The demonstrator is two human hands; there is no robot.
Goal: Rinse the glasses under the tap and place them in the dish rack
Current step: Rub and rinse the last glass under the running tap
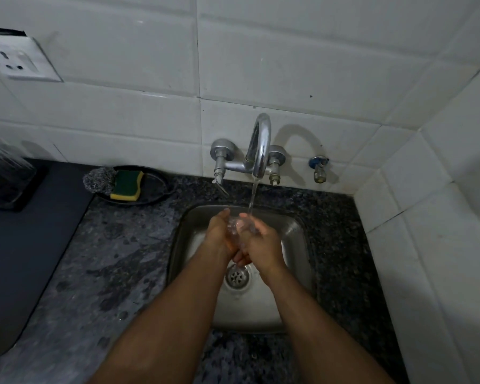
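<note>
Against white tiles, over the sink [294, 225], our left hand [219, 231] and right hand [263, 239] cupped one glass [237, 227] beneath the tap [259, 145]; rinsing was underway, racking left, with another glass [0, 164] far left.

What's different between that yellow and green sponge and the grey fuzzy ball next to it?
The sponge is a flat rectangular block with a green top over a yellow layer; the steel wool scrubber is a rounded, tangled grey wad. The sponge has clean, straight edges, while the scrubber looks wiry and ragged. The sponge lies more toward the tap, the scrubber on its far side. Both sit side by side, touching, in the same dark dish on the counter, unused.
</note>
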